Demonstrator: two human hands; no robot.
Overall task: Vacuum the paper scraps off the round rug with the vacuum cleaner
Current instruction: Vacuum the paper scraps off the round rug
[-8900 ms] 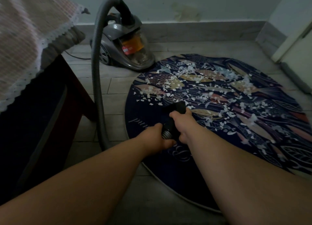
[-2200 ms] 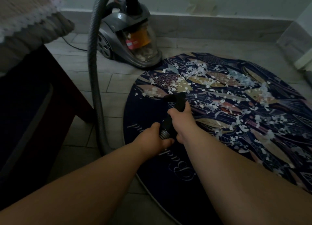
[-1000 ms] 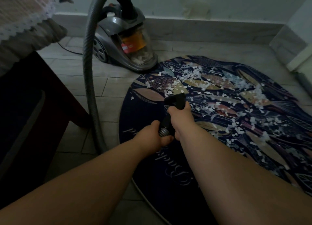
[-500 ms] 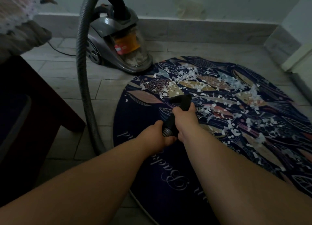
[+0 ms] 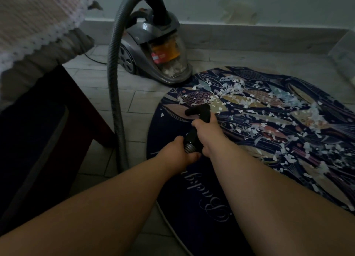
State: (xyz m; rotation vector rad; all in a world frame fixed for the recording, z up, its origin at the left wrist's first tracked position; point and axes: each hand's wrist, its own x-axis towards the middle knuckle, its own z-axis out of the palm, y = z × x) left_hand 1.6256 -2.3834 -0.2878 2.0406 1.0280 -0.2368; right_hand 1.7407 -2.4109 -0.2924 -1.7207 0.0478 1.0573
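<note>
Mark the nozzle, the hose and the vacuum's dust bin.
nozzle [image 5: 198, 111]: head view, on its black crosswise tip.
hose [image 5: 113, 86]: head view, on the grey ribbed stretch rising from the floor.
dust bin [image 5: 169, 53]: head view, on the middle of the clear canister's front wall.

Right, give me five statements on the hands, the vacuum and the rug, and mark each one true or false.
1. The left hand and right hand both grip the black nozzle tube. True.
2. The round rug holds no paper scraps. False: scraps litter its far and right parts.
3. The vacuum cleaner stands by the rug's far left edge, near the wall. True.
4. Its clear bin is empty. False: white scraps lie in its bottom.
5. The hose runs along the rug's right side. False: it arcs down left of the rug.
</note>
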